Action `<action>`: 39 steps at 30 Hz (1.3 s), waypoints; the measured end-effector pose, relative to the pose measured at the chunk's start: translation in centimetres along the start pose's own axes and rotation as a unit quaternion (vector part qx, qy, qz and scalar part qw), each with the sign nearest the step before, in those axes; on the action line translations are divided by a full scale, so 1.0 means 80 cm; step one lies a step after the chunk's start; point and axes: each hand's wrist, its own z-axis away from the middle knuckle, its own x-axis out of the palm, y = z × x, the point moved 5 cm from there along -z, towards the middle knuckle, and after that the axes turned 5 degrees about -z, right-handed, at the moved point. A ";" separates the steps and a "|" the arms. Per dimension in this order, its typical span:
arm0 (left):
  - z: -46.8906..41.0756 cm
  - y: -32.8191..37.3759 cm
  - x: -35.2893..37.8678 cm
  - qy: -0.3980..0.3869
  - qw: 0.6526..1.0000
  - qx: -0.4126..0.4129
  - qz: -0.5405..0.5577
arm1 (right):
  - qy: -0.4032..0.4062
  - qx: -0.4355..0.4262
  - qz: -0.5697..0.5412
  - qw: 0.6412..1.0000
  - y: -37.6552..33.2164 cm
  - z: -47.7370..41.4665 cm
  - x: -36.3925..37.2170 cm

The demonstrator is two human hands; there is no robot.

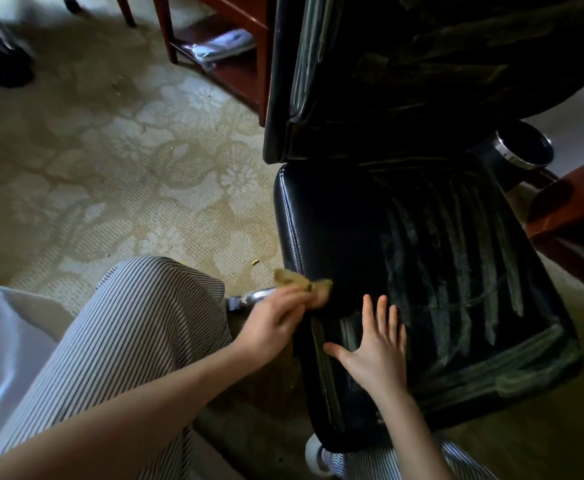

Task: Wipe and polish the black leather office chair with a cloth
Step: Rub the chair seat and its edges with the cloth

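Note:
The black leather office chair (352, 209) fills the right half of the view, its seat streaked with pale wipe marks and its backrest (422, 64) rising behind. My left hand (276, 323) grips a yellowish cloth (304, 282) against the seat's left side edge. My right hand (377, 351) lies flat on the front left of the seat, fingers spread and straight.
A patterned beige carpet (127, 168) covers the floor to the left. A reddish wooden shelf unit (235, 46) stands behind the chair, with wooden furniture (574, 209) at the right. A chrome chair-base leg (249, 297) shows under my left hand. My striped-trousered knee (145, 323) is at lower left.

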 end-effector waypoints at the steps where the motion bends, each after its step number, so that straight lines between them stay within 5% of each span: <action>1: -0.012 -0.010 -0.013 0.056 0.997 -0.043 0.018 | -0.002 -0.001 -0.003 1.000 0.000 0.000 0.000; 6: -0.089 -0.052 -0.047 0.177 0.958 -0.209 0.083 | -0.009 0.002 -0.008 1.000 -0.002 0.001 0.000; 20: -0.035 -0.051 0.019 0.155 0.962 -0.152 0.164 | 0.004 0.023 0.031 0.999 -0.009 -0.005 0.004; 30: 0.030 -0.045 0.026 0.062 0.981 -0.137 0.125 | 0.029 0.070 0.010 0.997 -0.039 -0.017 0.009; 39: 0.005 -0.053 -0.018 0.072 0.986 -0.145 0.029 | 0.036 0.163 -0.112 0.980 -0.100 -0.058 0.005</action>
